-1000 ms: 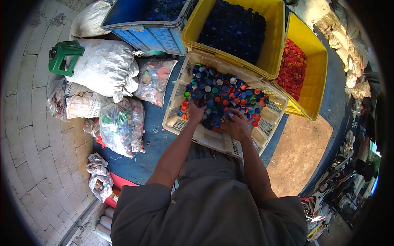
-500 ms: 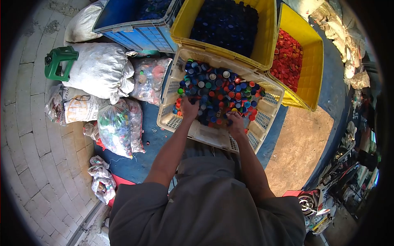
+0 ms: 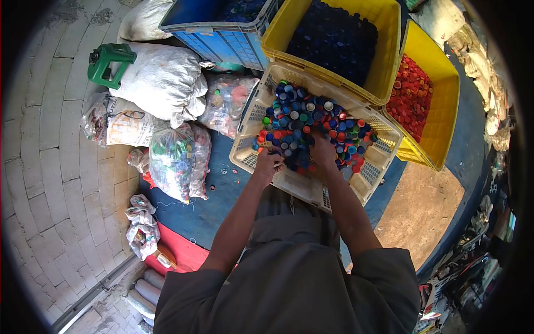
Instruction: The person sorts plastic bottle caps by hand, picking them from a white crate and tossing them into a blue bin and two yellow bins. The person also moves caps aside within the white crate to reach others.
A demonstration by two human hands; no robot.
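Note:
A pale plastic crate (image 3: 261,125) holds a heap of loose bottle caps (image 3: 303,114), mostly blue with red, green and white ones among them. At the crate's near left side, my left hand (image 3: 269,163) has its fingers curled in, with what look like small dark caps at the fingertips. Reaching further in, my right hand (image 3: 322,150) is down among the caps near the middle of the heap. Its fingertips are lost in shadow and caps, so their grip is hidden.
Behind the crate stand a yellow bin (image 3: 384,83) of dark blue caps, another yellow bin (image 3: 445,111) of red caps and a blue crate (image 3: 222,42). Left are a white sack (image 3: 158,78), a green jerrycan (image 3: 111,64) and clear bags of caps (image 3: 171,164). Cardboard (image 3: 420,206) lies right.
The view has shifted, so the surroundings sit further right. My left hand has drawn back toward the crate's near edge. My right hand has moved deeper into the heap, toward its middle.

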